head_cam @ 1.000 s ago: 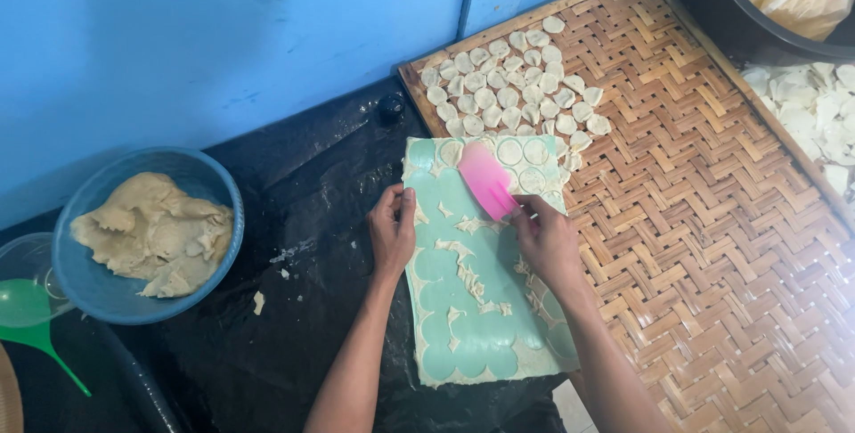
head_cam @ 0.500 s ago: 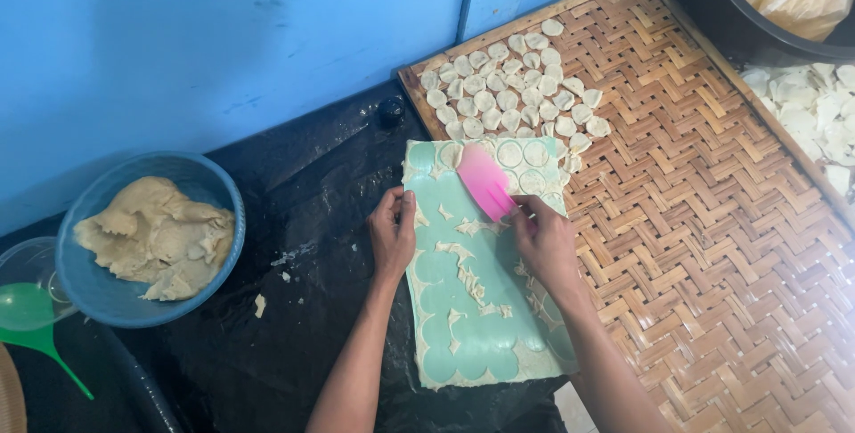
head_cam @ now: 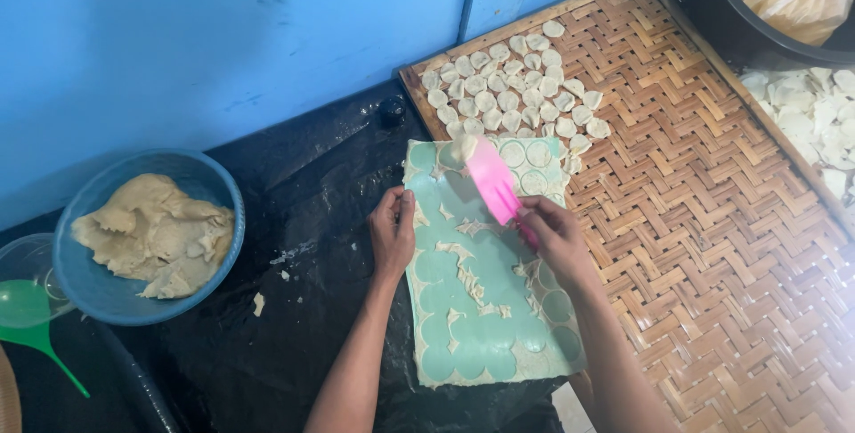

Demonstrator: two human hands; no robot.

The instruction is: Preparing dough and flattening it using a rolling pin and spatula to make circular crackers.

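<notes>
A pale green sheet (head_cam: 485, 326) covered with thin dough and round cut-outs lies across the black surface and the edge of a woven bamboo tray (head_cam: 712, 219). My left hand (head_cam: 393, 235) presses down on the sheet's left edge. A pink scraper (head_cam: 492, 181) is gripped in my right hand (head_cam: 556, 237), its blade lying on the sheet's upper part near a lifted dough round (head_cam: 460, 151). Strips of leftover dough (head_cam: 469, 277) sit between the cut circles.
Several small dough rounds (head_cam: 517, 85) are laid in rows on the tray's far end. A blue bowl (head_cam: 89, 290) with a lump of dough stands at the left, beside a green funnel (head_cam: 31, 322). More rounds (head_cam: 815, 117) and a dark basin (head_cam: 757, 28) are at the right. A blue wall is behind.
The pink scraper has slid left and up across the sheet towards its top corner. My left hand has stayed on the sheet's left edge.
</notes>
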